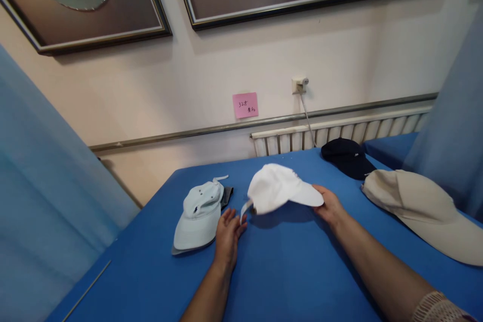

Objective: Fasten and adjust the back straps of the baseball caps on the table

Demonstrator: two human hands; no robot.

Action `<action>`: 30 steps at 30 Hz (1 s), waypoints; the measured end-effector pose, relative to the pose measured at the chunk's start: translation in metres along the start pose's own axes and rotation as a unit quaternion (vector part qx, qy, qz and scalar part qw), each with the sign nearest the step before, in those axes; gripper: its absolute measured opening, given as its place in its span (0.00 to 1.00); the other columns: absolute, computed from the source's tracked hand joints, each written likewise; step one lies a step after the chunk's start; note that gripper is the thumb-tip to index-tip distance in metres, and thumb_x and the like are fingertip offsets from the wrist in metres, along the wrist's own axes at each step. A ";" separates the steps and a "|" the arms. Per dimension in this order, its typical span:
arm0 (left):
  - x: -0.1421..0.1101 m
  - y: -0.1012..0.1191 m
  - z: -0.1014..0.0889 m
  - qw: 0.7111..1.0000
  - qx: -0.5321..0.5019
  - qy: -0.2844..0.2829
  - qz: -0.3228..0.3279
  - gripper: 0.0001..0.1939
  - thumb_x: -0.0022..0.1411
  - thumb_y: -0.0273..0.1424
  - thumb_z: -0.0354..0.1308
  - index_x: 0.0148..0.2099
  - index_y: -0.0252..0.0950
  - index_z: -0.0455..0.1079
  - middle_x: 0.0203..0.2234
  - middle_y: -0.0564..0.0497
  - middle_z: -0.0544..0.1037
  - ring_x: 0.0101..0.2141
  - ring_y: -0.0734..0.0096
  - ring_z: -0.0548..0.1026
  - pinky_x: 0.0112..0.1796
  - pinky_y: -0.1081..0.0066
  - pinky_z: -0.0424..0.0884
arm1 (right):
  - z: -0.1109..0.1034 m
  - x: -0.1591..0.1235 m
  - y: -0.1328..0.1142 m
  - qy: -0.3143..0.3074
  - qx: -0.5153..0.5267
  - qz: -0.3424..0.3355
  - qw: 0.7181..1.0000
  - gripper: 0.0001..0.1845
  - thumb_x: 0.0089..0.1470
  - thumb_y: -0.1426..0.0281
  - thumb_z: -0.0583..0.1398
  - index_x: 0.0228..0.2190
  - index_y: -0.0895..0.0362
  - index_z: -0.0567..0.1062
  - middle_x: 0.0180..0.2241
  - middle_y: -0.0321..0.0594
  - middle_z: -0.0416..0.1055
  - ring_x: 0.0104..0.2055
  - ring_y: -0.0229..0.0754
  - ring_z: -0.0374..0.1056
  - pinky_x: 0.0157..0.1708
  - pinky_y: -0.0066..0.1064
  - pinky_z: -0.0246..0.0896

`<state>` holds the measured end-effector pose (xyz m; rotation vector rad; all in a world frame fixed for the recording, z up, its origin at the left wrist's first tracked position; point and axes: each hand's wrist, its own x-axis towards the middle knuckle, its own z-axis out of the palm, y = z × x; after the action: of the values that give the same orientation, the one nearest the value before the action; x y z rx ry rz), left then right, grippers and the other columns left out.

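A white baseball cap (pixel 277 188) is held just above the blue table, its brim pointing right. My right hand (pixel 327 205) pinches the tip of that brim. At the cap's back, a loose strap hangs down to the fingertips of my left hand (pixel 228 234), whose fingers are spread and curve slightly; whether they touch the strap is hard to tell. Left of this hand lies a pale blue cap (pixel 199 211) with a small dark logo. It rests on at least one darker cap, of which a grey brim edge and a black part show.
A black cap (pixel 347 157) and a beige cap (pixel 422 206) lie on the right of the blue table (pixel 287 271). Behind it are a radiator (pixel 339 131), a wall rail (pixel 188 133) and a plugged socket (pixel 299 85). Blue curtains (pixel 49 186) hang at both sides.
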<state>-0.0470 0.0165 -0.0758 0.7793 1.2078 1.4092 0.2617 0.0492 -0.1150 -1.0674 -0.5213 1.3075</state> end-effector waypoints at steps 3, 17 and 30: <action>0.000 0.000 0.000 1.000 0.002 0.026 0.001 0.22 0.57 0.23 0.60 0.54 0.38 0.63 0.60 0.39 0.64 0.41 0.66 0.79 0.41 0.65 0.75 | 0.009 -0.006 -0.004 0.013 0.155 -0.021 0.988 0.14 0.55 0.75 0.54 0.43 0.57 0.73 0.35 0.40 0.79 0.39 0.42 0.76 0.38 0.31 0.74; -0.030 -0.016 0.026 0.978 -0.068 -0.172 -0.092 0.18 0.50 0.34 0.69 0.42 0.32 0.74 0.39 0.41 0.80 0.39 0.59 0.78 0.41 0.66 0.73 | 0.091 -0.103 0.059 -0.233 0.140 0.155 0.950 0.18 0.49 0.68 0.68 0.42 0.61 0.76 0.37 0.44 0.79 0.34 0.38 0.74 0.33 0.26 0.67; 0.007 0.099 -0.065 0.991 -0.077 0.098 0.045 0.05 0.58 0.18 0.57 0.34 0.30 0.70 0.30 0.46 0.81 0.30 0.70 0.79 0.36 0.69 0.79 | 0.086 -0.097 0.059 -0.288 0.044 0.152 0.944 0.15 0.45 0.65 0.70 0.32 0.59 0.73 0.32 0.41 0.77 0.30 0.35 0.72 0.31 0.25 0.63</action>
<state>-0.1389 0.0154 -0.0002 0.6058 1.2073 1.6622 0.1371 -0.0189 -0.1024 -0.6949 -0.7405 1.9172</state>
